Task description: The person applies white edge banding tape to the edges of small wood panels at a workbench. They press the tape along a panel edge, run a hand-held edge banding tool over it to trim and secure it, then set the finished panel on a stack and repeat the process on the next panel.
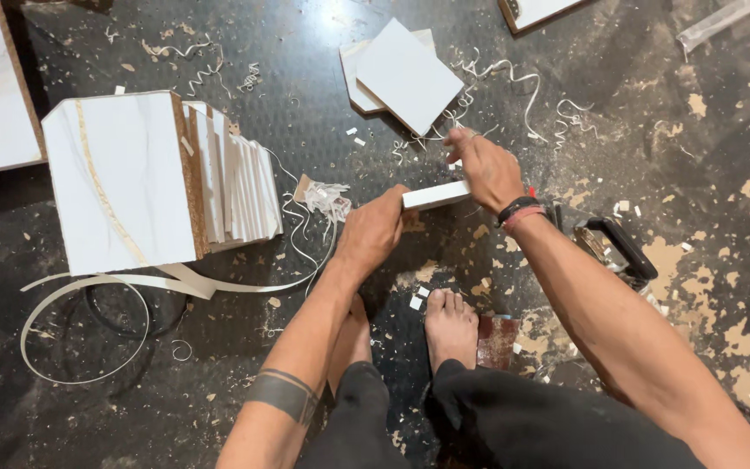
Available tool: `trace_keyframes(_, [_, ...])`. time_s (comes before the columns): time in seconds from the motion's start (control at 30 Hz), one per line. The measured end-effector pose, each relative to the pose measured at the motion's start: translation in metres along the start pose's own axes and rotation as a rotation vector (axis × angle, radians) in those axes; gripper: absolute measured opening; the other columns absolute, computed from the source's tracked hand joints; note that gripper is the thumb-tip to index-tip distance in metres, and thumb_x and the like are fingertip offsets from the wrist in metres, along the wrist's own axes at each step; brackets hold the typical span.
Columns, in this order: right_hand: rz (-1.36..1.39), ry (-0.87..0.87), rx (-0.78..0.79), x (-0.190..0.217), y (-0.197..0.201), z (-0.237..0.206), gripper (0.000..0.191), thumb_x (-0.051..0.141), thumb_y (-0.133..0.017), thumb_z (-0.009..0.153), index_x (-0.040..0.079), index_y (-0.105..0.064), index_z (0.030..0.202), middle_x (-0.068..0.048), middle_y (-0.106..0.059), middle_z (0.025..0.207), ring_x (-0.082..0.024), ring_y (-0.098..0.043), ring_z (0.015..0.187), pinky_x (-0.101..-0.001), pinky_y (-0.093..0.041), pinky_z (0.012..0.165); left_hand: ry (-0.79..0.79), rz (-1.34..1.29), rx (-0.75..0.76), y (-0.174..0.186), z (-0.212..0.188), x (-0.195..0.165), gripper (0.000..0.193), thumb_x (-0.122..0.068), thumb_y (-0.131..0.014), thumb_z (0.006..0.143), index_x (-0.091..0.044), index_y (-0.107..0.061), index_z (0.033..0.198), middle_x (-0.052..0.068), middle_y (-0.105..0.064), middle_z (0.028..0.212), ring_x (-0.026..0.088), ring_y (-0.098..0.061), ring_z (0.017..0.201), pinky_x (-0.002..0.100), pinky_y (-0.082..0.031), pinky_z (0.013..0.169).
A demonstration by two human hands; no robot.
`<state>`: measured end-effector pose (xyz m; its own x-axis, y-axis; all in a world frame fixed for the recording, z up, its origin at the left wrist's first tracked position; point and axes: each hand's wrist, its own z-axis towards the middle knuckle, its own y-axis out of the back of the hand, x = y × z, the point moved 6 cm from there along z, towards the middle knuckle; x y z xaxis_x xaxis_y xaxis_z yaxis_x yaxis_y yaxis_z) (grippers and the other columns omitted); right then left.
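Small white laminated board piece (435,195) held edge-up above the dark floor (305,113), spanning between both hands. Left hand (373,230) clamped around its near end, fingers wrapped, knuckles toward camera. Right hand (486,169) sits on the far end, fingers curled over the top edge; whether it grips the piece or a small tool against it, cannot tell. Black and red wristbands (521,211) on that wrist.

Surroundings: stack of white marbled panels (123,182) with thinner strips leaning against it, well to the left. Long loop of white edge banding (88,291) trails out from under the stack. Two square white offcuts (405,76) lie beyond the hands, curly shavings (514,78) beside them. Black-handled power tool (618,252) just under the right forearm. Bare feet (449,326) planted below the piece. Both arms reach forward, left elbow bent inward
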<state>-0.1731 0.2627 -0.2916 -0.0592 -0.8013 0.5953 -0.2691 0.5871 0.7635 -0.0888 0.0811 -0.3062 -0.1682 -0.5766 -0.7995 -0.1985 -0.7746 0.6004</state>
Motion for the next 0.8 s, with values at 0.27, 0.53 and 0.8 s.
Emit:
trace_keyframes(0.27, [-0.453,0.304,-0.185,0.073,-0.024,-0.011,0.054,0.059,-0.049,0.099,0.013,-0.073,0.114,-0.014,-0.076,0.084,-0.034,-0.071,0.082,-0.0604,-0.044,0.086,-0.193,0.118,-0.096,-0.017,-0.001,0.022,0.019,-0.008,-0.061,0.089,-0.004,-0.053,0.106,0.021,-0.066,0.092,0.046,-0.066,0.087,0.055,-0.051,0.072])
trace_keyframes(0.53, [-0.293,0.366,0.07,0.099,-0.06,-0.019,0.068,0.061,-0.038,0.101,0.01,-0.055,0.142,-0.022,-0.073,0.108,-0.038,-0.066,0.108,-0.0606,-0.033,0.11,-0.044,0.315,0.218,-0.021,0.003,0.015,0.021,-0.016,-0.058,0.091,-0.008,-0.066,0.108,0.024,-0.07,0.09,0.047,-0.067,0.081,0.055,-0.052,0.068])
trace_keyframes(0.8, [-0.303,0.329,0.065,0.035,-0.006,-0.011,0.071,0.053,-0.042,0.099,0.016,-0.031,0.159,-0.015,-0.068,0.123,-0.03,-0.058,0.126,-0.0621,-0.022,0.119,-0.042,0.107,-0.005,0.003,0.004,-0.001,0.026,-0.013,-0.061,0.093,-0.007,-0.052,0.116,0.022,-0.071,0.09,0.047,-0.067,0.086,0.057,-0.051,0.07])
